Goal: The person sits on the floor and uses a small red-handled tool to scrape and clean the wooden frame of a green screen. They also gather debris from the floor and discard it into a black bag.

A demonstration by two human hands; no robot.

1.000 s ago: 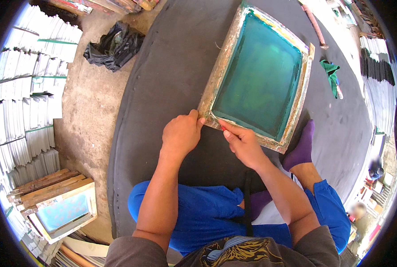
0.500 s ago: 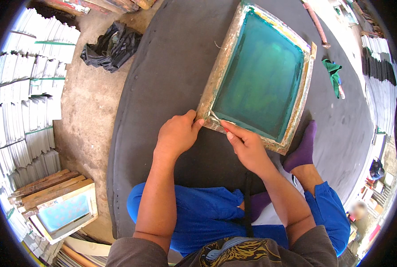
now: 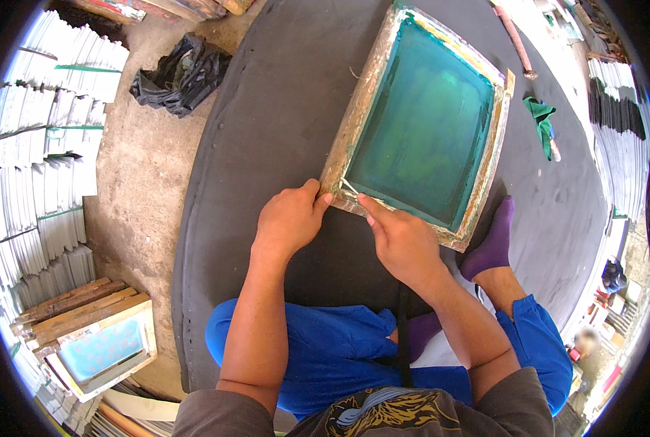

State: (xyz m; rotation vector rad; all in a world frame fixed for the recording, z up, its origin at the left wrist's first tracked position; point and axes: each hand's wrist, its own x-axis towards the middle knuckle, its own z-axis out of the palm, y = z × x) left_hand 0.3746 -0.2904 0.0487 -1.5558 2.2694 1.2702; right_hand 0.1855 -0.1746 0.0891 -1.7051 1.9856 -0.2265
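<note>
A wooden screen-printing frame (image 3: 363,105) with a green, glossy mesh (image 3: 431,124) lies tilted on the dark padded surface in front of me. Its rails are worn and crusted with paint. My left hand (image 3: 290,218) pinches the frame's near left corner between thumb and fingers. Closed around a slim tool (image 3: 350,188), my right hand (image 3: 406,244) rests by the near rail. The tool's pale, narrow tip reaches the inner corner where mesh meets wood; my fingers hide its handle.
A reddish stick-like handle (image 3: 516,44) and a green cloth (image 3: 539,113) lie right of the frame. On the floor at left are a black plastic bag (image 3: 181,75), stacked white sheets (image 3: 19,189) and a blue-meshed frame (image 3: 103,349). My purple-socked foot (image 3: 491,237) sits near the frame.
My right hand has shifted slightly left and rolled, so the tool's red handle no longer shows. My left hand keeps its hold on the frame corner.
</note>
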